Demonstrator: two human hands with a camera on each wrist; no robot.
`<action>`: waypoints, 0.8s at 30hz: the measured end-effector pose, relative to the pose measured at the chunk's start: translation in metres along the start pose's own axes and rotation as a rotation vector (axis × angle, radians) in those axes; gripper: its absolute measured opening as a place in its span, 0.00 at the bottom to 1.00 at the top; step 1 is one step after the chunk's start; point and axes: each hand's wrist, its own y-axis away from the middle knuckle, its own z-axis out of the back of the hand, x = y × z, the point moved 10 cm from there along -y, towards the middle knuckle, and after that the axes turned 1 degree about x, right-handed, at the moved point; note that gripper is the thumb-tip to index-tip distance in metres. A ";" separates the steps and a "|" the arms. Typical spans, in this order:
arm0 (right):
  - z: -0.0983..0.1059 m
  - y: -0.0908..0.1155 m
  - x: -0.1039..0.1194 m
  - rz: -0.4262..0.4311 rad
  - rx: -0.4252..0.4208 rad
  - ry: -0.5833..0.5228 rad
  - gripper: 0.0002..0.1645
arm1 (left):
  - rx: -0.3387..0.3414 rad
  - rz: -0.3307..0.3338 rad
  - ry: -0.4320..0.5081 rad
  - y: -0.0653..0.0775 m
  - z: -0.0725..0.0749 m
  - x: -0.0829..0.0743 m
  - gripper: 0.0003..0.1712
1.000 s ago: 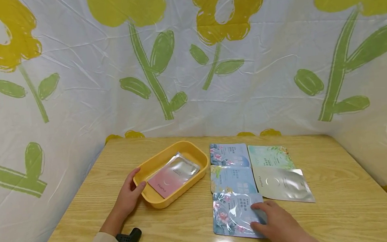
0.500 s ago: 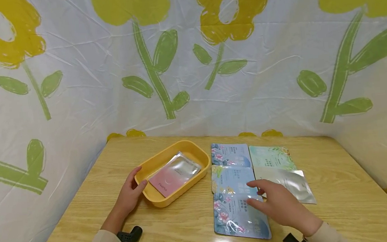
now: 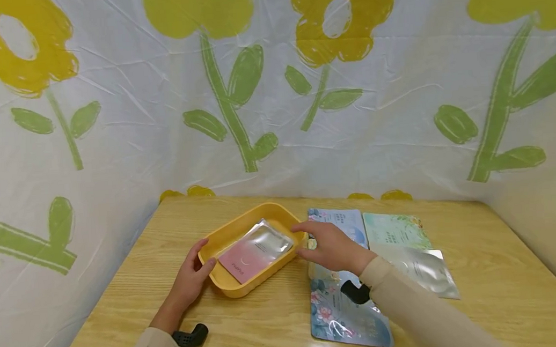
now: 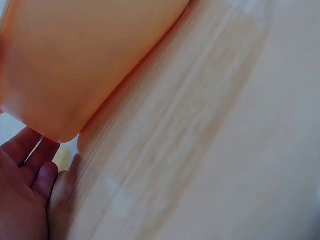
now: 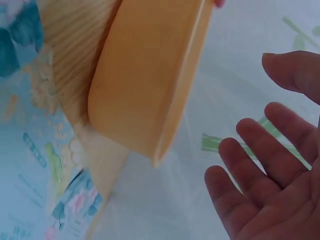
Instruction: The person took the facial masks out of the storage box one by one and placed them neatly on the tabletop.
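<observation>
In the head view my left hand [image 3: 191, 276] grips the left end of a yellow plastic bin [image 3: 240, 291], thumb at its near side and fingers at its far side. The left wrist view shows those fingers [image 4: 42, 155] against the bin's end. Inside the bin lies a pink and silver sheet mask packet [image 3: 254, 252]; any others beneath are hard to tell. My right hand [image 3: 334, 247] reaches over to the bin's right end, fingers spread and holding nothing. In the right wrist view, there is a gap between the right hand [image 5: 270, 175] and the bin [image 5: 145, 75].
Right of the bin lie a blue floral packet [image 3: 341, 223], a green one [image 3: 395, 230], a silver one [image 3: 427, 270] and a nearer blue floral one [image 3: 346, 322]. My right arm partly covers another blue packet [image 3: 321, 272]. A flower-printed cloth [image 3: 354, 157] stands behind the wooden table [image 3: 255, 336].
My right hand has lifted off the nearest blue packet and moved left and away to the bin's right end. The left hand and the bin have stayed put; the view has shifted slightly.
</observation>
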 end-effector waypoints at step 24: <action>-0.055 -0.081 -0.028 -0.197 0.144 -0.154 0.33 | -0.021 0.002 0.020 0.002 0.000 -0.002 0.34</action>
